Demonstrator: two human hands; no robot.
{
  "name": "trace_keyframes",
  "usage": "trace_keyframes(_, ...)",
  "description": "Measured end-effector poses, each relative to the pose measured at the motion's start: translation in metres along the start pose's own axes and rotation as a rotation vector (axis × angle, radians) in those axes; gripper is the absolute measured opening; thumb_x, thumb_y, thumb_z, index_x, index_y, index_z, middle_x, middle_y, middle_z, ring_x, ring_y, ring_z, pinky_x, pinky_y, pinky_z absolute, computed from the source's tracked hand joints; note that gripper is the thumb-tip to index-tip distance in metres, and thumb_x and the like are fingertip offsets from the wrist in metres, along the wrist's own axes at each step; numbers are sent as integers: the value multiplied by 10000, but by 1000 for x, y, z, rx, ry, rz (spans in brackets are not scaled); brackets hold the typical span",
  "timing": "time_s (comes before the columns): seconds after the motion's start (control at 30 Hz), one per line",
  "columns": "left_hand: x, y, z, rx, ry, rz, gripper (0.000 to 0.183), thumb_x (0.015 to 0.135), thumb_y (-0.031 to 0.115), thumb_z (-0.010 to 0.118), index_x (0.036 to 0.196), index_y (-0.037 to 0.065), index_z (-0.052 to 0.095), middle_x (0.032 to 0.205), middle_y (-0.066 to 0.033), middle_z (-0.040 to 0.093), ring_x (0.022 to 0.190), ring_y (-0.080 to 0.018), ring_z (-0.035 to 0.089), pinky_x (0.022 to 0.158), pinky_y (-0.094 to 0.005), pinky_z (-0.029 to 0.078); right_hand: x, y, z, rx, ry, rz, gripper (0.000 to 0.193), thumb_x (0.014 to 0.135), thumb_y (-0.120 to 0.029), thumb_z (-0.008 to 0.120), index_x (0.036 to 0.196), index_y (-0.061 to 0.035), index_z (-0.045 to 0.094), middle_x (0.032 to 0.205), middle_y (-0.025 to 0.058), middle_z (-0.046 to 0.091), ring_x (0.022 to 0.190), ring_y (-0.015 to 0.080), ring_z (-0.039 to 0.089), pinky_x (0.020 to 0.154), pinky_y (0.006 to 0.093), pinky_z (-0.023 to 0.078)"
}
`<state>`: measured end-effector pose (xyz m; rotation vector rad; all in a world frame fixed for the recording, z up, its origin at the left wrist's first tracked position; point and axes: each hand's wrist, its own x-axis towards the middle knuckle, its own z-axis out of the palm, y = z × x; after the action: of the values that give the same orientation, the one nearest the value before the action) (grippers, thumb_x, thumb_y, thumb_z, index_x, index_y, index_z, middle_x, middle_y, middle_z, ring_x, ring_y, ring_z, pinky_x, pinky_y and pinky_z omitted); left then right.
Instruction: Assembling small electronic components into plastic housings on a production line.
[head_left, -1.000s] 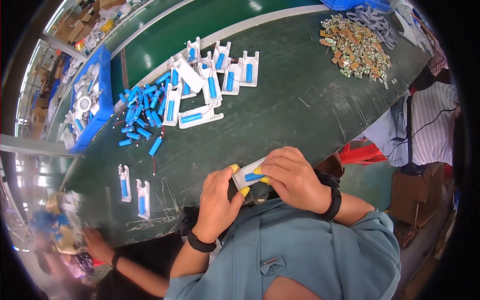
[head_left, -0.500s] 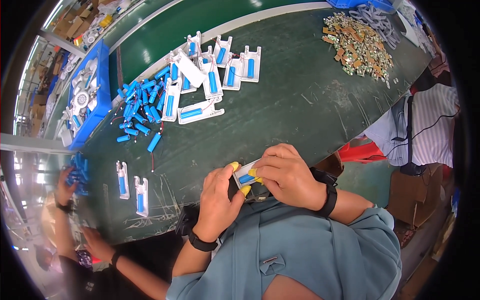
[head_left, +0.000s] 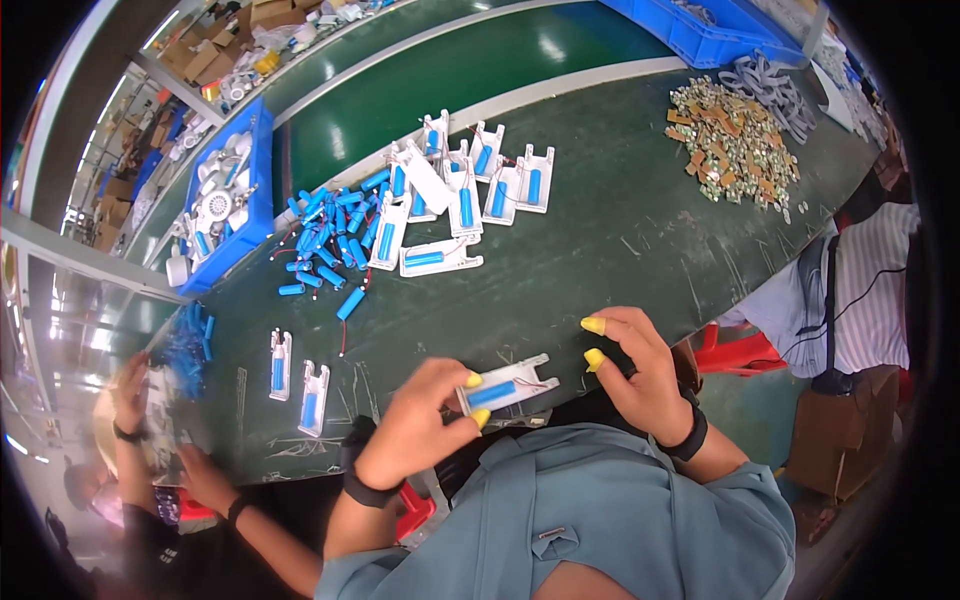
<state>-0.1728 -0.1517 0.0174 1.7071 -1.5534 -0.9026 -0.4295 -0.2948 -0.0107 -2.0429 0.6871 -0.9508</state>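
My left hand point(head_left: 425, 415) grips one end of a white plastic housing point(head_left: 535, 374) between thumb and finger, both tipped with yellow finger cots. Inside that housing lies a blue cylindrical battery point(head_left: 492, 392) with a thin red wire at its right end. To the right, my right hand point(head_left: 640, 375) is held apart from the housing, its yellow-capped thumb and forefinger spread with nothing between them. Two more housings with batteries, one farther point(head_left: 280, 365) and one nearer point(head_left: 313, 400), lie on the table left of my left hand.
Beyond are a cluster of battery-fitted housings point(head_left: 463, 200) and a heap of loose blue batteries point(head_left: 330, 235). A blue crate point(head_left: 262, 190) holds white parts. Small circuit boards point(head_left: 735, 145) and grey strips point(head_left: 770, 90) lie far right. A co-worker's hands point(head_left: 205, 480) are at the left.
My right hand has let go of the housing and moved right, its fingers opening. My left hand still holds the housing, now more exposed. The view has shifted slightly.
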Motion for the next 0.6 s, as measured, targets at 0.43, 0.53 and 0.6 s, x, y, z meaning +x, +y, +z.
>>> trace_keyframes(0.43,51,-16,-3,60,317,131,380,882,-31,703,1253,-9,624,1337,-143,591,890,-162,691,731,-268,567,8,-8,-1,-36,-179,-55,346,835,-3,722,1174,-31,659,1152,137,647,1011,343,640,868,408,526)
trace_keyframes(0.53,56,-21,9,137,232,159,338,869,-26,697,1203,-31,642,1294,-171,613,857,-187,699,718,-287,579,39,-35,-10,-75,-245,-205,373,817,-19,735,1182,-26,659,1161,135,646,1029,344,644,882,417,529)
trace_keyframes(0.6,67,-7,11,214,219,164,345,885,30,695,1220,-29,637,1292,-168,625,925,-240,708,777,-344,590,70,-61,-11,-45,-223,-407,361,807,5,740,1162,-25,682,1169,143,655,1016,336,661,858,401,553)
